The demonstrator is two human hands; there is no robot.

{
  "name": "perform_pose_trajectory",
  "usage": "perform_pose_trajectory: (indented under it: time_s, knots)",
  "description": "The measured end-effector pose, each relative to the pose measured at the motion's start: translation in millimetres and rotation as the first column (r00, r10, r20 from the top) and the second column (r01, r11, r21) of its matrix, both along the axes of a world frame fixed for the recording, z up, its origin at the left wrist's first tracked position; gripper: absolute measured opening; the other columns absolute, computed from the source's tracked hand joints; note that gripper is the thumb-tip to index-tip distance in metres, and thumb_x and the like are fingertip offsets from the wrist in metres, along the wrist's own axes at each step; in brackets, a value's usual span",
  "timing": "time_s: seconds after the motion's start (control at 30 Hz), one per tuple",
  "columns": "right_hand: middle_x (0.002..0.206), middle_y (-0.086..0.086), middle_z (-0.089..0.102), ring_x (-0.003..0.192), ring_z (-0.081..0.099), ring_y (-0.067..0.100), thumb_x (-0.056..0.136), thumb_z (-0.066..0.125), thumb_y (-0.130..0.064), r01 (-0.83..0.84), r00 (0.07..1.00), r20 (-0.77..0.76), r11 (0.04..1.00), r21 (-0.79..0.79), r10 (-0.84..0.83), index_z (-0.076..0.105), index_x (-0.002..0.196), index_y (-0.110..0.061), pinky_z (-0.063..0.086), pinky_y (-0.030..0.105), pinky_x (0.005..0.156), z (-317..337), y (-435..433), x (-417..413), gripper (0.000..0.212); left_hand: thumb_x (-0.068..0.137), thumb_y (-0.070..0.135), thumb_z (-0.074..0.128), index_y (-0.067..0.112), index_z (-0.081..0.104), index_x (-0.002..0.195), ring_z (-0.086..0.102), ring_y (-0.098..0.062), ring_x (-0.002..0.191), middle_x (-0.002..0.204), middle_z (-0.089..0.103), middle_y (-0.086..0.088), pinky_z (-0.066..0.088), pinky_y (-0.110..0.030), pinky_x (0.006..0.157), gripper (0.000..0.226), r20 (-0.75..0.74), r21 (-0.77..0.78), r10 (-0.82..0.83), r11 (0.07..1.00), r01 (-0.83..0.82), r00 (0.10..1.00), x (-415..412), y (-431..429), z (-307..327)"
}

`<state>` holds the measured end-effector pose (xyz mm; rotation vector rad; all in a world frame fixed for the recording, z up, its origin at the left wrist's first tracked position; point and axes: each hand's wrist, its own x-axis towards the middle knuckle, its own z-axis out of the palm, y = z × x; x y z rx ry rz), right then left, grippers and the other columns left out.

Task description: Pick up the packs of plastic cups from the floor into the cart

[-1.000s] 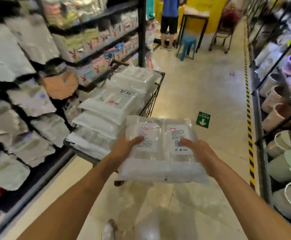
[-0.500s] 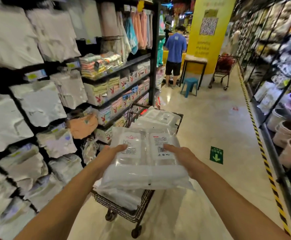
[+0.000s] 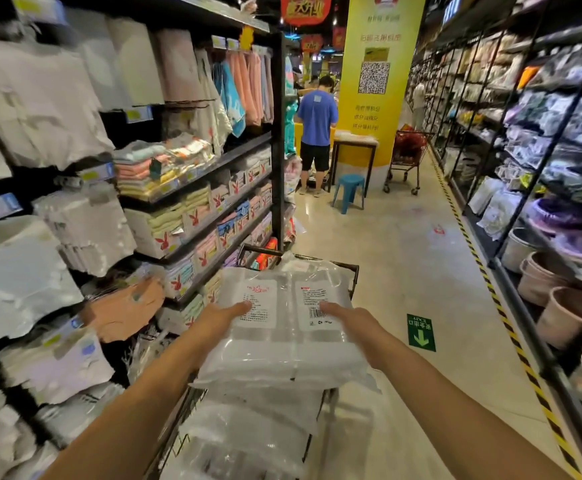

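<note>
A clear pack of plastic cups (image 3: 282,348) with two white labels is held flat above the black wire cart (image 3: 350,271). My left hand (image 3: 218,318) grips its left edge with the thumb on top. My right hand (image 3: 352,320) grips its right edge, thumb on the right label. Under the held pack, several more packs of cups (image 3: 248,427) are piled in the cart and hide most of its basket.
Shelves of towels and bagged goods (image 3: 185,209) line the left side close to the cart. Right shelving (image 3: 542,202) holds basins and buckets behind a yellow-black floor stripe. Farther down the aisle stand a person in blue (image 3: 317,133), a blue stool (image 3: 349,192) and a red cart (image 3: 408,157).
The pack in both hands has moved left and forward, from beside the cart to over the pile in it. The view has lifted toward the aisle.
</note>
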<state>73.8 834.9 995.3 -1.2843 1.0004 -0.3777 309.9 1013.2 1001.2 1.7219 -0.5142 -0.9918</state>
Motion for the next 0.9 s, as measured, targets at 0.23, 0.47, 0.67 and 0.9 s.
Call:
perform_pose_trajectory:
  time_s: [0.23,0.47,0.67,0.9]
  knots:
    - [0.103,0.008,0.085,0.092,0.083,0.03,0.087,0.087,-0.047,0.026,1.0,0.002,1.0,0.007,-0.026,0.075,0.127,-0.015,0.067,0.044,0.084,-41,-46,48,0.052,0.102,0.039,0.07,0.021,0.068,0.118,0.073,-0.013,0.088,0.085,0.081,0.01,0.055,-0.029,0.074,0.024,-0.013,0.045,-0.082,0.996,0.083,0.997,54,-49,-25]
    - [0.103,0.007,0.085,0.097,0.082,0.033,0.08,0.091,-0.051,0.141,0.988,-0.068,0.99,0.001,-0.141,0.075,0.125,-0.015,0.064,0.054,0.098,-81,-72,81,0.059,0.108,0.038,0.061,0.021,0.063,0.126,0.068,0.007,0.061,0.069,0.074,0.02,0.05,-0.015,0.051,0.025,0.052,0.11,-0.19,0.977,0.184,0.98,93,-96,-54]
    - [0.117,0.001,0.081,0.101,0.08,0.024,0.05,0.09,-0.085,0.276,0.942,-0.195,0.961,-0.016,-0.273,0.063,0.139,-0.019,0.066,0.044,0.087,-149,-80,102,0.114,0.106,0.036,0.062,0.011,0.07,0.128,0.081,-0.016,0.087,0.105,0.082,-0.004,0.059,-0.021,0.063,0.034,0.033,0.16,-0.316,0.938,0.307,0.948,129,-118,-91]
    - [0.116,-0.007,0.081,0.097,0.081,0.014,0.068,0.084,-0.076,0.338,0.905,-0.233,0.934,-0.119,-0.357,0.063,0.135,-0.026,0.067,0.044,0.087,-183,-57,116,0.086,0.097,0.059,0.067,0.02,0.064,0.142,0.078,-0.018,0.106,0.119,0.08,0.002,0.063,-0.038,0.088,0.06,0.054,0.124,-0.396,0.914,0.387,0.917,155,-125,-142]
